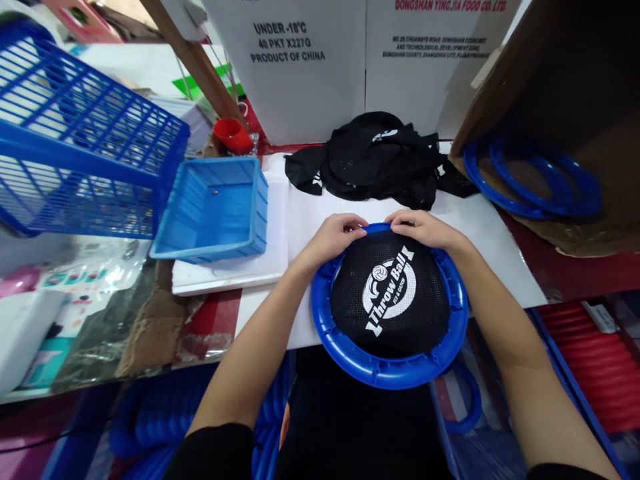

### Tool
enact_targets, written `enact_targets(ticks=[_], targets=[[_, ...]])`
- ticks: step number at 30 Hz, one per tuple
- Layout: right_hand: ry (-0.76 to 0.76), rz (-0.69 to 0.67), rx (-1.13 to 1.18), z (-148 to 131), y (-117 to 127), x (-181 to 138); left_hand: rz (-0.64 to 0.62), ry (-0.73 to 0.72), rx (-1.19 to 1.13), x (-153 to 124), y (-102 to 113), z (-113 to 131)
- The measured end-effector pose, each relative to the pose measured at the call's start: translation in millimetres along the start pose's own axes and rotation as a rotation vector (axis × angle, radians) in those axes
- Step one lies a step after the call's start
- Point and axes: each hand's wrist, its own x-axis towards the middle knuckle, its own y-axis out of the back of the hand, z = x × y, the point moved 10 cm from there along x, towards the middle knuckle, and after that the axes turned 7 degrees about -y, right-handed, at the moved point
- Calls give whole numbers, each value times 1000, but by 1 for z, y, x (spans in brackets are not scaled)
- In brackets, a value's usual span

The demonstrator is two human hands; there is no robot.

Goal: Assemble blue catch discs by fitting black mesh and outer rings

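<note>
A blue plastic ring (390, 375) lies at the table's front edge, its near side reaching out over my lap. Black mesh fabric (345, 293) with a white "Throw Ball" print spans the inside of the ring. My left hand (337, 237) pinches the far rim, thumb and fingers closed on it. Just to the right, my right hand (423, 228) grips the same rim, also closed. Beyond both hands lies a heap of black printed fabric pieces (375, 160).
A light blue bin (210, 207) sits on a white slab at left, beside a blue basket (95, 133) and a red cup (233, 135). White cartons (300, 87) stand behind. Blue rings (535, 180) lie in a cardboard box at right; red rings (585, 367) are stacked below.
</note>
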Motion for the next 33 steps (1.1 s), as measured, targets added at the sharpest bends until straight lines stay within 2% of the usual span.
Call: enact_targets(ticks=[7, 14, 18, 25, 28, 33], targets=[[-13, 45, -61, 0, 2, 0, 86, -78, 90, -1, 1, 6], [-13, 79, -129, -3, 2, -2, 133, -20, 37, 1, 3, -1], [28, 84, -181, -13, -1, 2, 134, -44, 19, 1, 2, 0], [166, 104, -212, -28, -12, 12, 137, -112, 176, 2, 2, 10], [170, 146, -213, -24, -12, 14, 105, -125, 209, 2, 2, 11], [152, 197, -229, -19, -14, 18, -31, -196, 291, -1, -4, 17]])
